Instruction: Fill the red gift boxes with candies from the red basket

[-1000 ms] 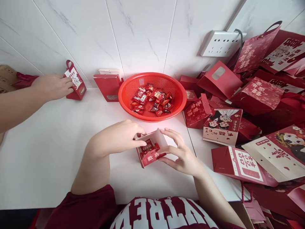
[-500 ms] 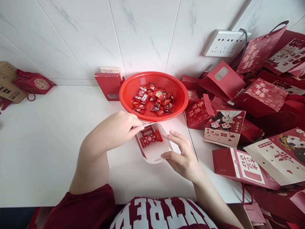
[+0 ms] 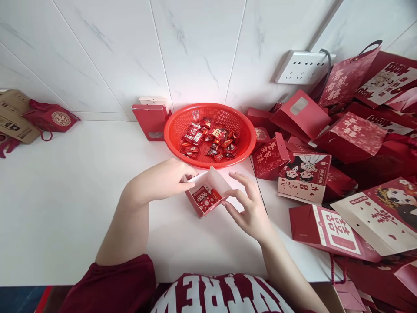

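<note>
A small red box with a white inside (image 3: 193, 203) stands open on the white counter, with red-wrapped candies (image 3: 206, 199) inside. My left hand (image 3: 176, 176) pinches the box's upper left edge between thumb and fingers. At the right side, my right hand (image 3: 246, 204) has thumb and a finger closed on the box's wall, its other fingers loosely curved. A white flap rises at the far side of the box. Just behind it sits a red plastic basket (image 3: 210, 164) holding wrapped candies (image 3: 216, 137).
Many red and white gift boxes (image 3: 350, 134) crowd the right side. A flat red box (image 3: 150, 121) leans by the wall left of the basket. Cardboard (image 3: 16, 119) and a red box (image 3: 54, 116) lie far left. A power strip (image 3: 301, 67) is on the wall.
The box's near flap, which lay flat and open, is now folded up. My right thumb and finger have come together at the box's right side, and the box is turned slightly.
</note>
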The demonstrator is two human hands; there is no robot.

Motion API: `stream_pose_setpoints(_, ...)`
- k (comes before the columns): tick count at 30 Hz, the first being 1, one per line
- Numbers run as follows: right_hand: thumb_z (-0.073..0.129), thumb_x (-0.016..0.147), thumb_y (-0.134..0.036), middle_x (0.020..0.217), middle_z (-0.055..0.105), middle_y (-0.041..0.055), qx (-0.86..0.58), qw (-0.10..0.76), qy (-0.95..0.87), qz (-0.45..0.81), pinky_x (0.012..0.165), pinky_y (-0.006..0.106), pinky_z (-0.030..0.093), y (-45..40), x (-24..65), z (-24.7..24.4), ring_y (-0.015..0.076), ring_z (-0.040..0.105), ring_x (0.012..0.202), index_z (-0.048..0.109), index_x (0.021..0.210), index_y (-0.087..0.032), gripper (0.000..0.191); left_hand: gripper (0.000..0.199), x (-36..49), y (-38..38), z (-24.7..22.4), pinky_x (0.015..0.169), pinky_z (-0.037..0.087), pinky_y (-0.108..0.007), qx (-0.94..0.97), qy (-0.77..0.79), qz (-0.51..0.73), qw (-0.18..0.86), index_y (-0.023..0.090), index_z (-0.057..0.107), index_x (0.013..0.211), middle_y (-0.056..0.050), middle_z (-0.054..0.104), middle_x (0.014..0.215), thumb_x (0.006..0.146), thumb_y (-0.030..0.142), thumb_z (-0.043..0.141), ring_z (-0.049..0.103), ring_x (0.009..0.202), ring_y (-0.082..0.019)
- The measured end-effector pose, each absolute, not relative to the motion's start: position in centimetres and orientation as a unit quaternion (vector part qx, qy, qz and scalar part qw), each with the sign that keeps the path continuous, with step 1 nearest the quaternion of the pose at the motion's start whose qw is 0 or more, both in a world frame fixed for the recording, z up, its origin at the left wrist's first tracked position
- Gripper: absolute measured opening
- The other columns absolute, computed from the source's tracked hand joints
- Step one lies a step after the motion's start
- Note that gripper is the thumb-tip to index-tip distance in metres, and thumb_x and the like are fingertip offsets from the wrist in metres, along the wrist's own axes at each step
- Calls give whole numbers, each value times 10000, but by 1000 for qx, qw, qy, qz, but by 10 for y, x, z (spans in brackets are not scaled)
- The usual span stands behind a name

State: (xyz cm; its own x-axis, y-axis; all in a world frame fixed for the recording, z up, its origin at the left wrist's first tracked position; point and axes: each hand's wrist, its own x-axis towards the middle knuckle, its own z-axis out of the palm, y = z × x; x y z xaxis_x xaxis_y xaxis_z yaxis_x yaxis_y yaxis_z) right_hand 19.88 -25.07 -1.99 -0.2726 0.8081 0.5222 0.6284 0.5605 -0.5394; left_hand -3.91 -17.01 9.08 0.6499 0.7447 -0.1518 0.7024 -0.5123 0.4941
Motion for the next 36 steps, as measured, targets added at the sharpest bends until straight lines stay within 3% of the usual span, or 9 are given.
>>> stream_pose_setpoints(6, 606, 908, -265, 1359, 511, 138, -494, 415, -741, 186, 1018, 503, 463, -246, 187, -30, 304, 471, 1309, 567, 1051, -243, 150, 324, -48, -183, 88, 707, 453, -240, 857, 408, 32, 314, 261, 732, 1051, -9, 712, 1008, 938, 283, 430, 641, 818, -150)
stream_pose_setpoints(12, 606, 905, -236, 1335, 559, 120, -477, 459, -714, 230, 998, 437, 501, -242, 175, -42, 250, 566, 1220, 384, 1371, -262, 517, 345, -58, -190, 58, 965, 464, -304, 818, 422, 103, 377, 264, 667, 1192, -20, 669, 1231, 885, 410, 611, 600, 1114, -195)
stream_pose_setpoints(18, 582, 919, -211, 1290, 583, 96, -461, 467, -721, 224, 962, 395, 515, -244, 175, -47, 222, 586, 1170, 398, 1378, -269, 498, 362, -54, -198, 19, 981, 472, -323, 786, 438, 221, 376, 263, 594, 1256, -33, 621, 1286, 912, 375, 587, 581, 1144, -189)
stream_pose_setpoints(23, 599, 915, -211, 1441, 429, 127, -453, 477, -740, 138, 1068, 471, 425, -249, 180, -35, 263, 435, 1338, 454, 1359, -273, 472, 387, -34, -210, 25, 1035, 432, -303, 774, 452, 305, 322, 273, 536, 1311, -28, 592, 1302, 937, 371, 553, 543, 1209, -183)
stream_pose_setpoints(27, 549, 953, -277, 1470, 395, 116, -471, 412, -772, 111, 1119, 499, 355, -250, 182, -19, 281, 364, 1387, 588, 1239, -258, 289, 372, -21, -215, 42, 896, 490, -290, 790, 481, 215, 313, 324, 551, 1271, 11, 622, 1238, 900, 354, 563, 604, 1085, -188)
stream_pose_setpoints(31, 457, 998, -346, 1522, 340, 99, -481, 362, -780, 168, 1141, 491, 333, -250, 180, -14, 272, 288, 1435, 627, 1196, -256, 276, 277, -17, -213, 53, 673, 474, -271, 802, 513, 102, 289, 304, 602, 1102, 26, 684, 963, 829, 297, 554, 644, 824, -184)
stream_pose_setpoints(36, 425, 1009, -381, 1496, 384, 66, -462, 366, -775, 228, 1127, 446, 364, -253, 177, -15, 243, 329, 1406, 688, 1024, -255, 292, 197, -21, -209, 58, 586, 408, -266, 808, 537, 18, 241, 270, 563, 921, 30, 683, 874, 728, 306, 583, 631, 770, -199)
